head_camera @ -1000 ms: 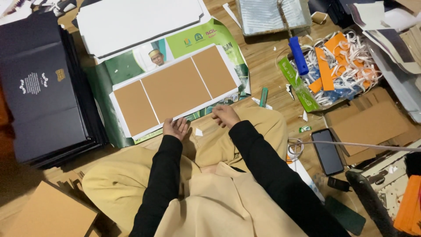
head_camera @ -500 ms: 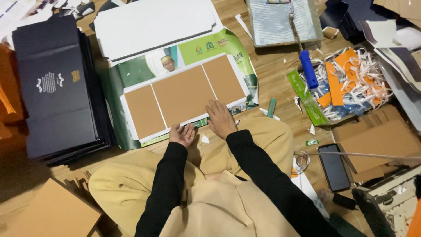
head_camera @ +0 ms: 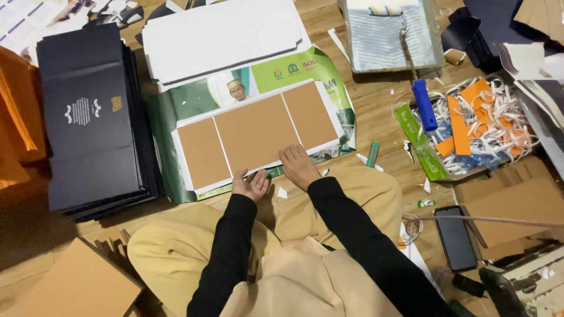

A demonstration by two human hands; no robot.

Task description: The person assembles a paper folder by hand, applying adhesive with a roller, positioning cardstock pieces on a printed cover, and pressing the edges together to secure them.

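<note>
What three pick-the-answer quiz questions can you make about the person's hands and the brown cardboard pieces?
1. Where is the stack of dark folders?
A. left of the white sheet
B. right of it
C. on the person's lap

2. How many brown panels lie on the white sheet?
A. two
B. three
C. five

3. What is the right hand doing?
A. holding the phone
B. gripping a roller
C. lying flat on the sheet's near edge

Answers: 1 A, the stack sits at the picture's left. 2 B, three panels lie side by side. 3 C, its fingers rest flat there; the left hand holds the edge too.
</note>
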